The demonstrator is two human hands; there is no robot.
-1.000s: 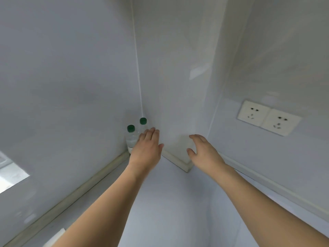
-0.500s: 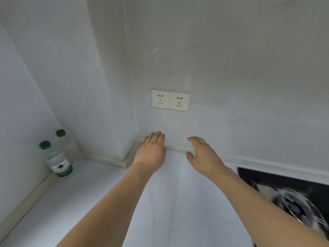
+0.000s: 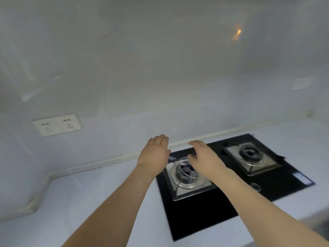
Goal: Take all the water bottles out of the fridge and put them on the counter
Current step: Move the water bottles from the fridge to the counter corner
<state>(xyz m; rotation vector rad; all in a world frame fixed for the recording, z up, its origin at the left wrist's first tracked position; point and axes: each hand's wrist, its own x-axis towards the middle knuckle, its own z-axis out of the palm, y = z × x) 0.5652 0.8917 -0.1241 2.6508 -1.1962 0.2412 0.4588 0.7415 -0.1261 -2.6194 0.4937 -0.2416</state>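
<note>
My left hand and my right hand are stretched out in front of me, side by side, with relaxed fingers and nothing in them. Both hover above the white counter near its back edge. My right hand is over the left burner of the stove. No water bottle and no fridge are in view now.
A black gas hob with two steel burners is set into the counter at the right. A double wall socket sits on the pale wall at the left. A raised white strip runs along the counter's back edge.
The view has swung to the right: the two green-capped bottles in the counter corner have gone out of frame and the hob has come in. Both hands stay open and empty.
</note>
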